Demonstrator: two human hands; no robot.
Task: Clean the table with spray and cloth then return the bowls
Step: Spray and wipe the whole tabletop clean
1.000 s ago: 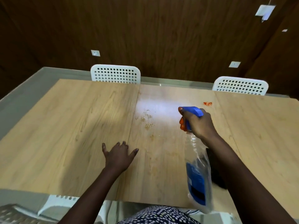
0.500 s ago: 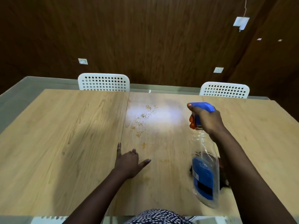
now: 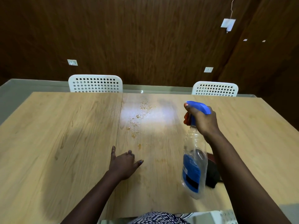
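**Spraying under way, wiping yet to come**

Right hand (image 3: 204, 122) grips the neck of the spray bottle (image 3: 194, 167), index finger laid along the blue head and the orange trigger showing under the fingers; the bottle hangs tilted above the table (image 3: 56, 126) at about 3 o'clock of the crumbs. Left hand (image 3: 123, 164) lies flat on the wood at 6 o'clock of the mess, fingers straight and spread, holding nothing.

Over the last second the bottle has swung from close over the dirty patch out toward the right, and the left hand has slid a little right along the board seam. The crumbs (image 3: 139, 117) look much as they did, scattered across a glossy patch at 12 o'clock. I judge that the spraying step is in hand or just ending, with no wiping yet done.

Counted: one bottle, one loose cluster of crumbs plus a few orange spots nearer the left hand, two white chairs (image 3: 95, 84) at the far edge, and one dark thing (image 3: 212, 175) at 4 o'clock, half hidden behind the bottle and right arm, possibly the cloth, though I cannot tell. No bowls are in view.
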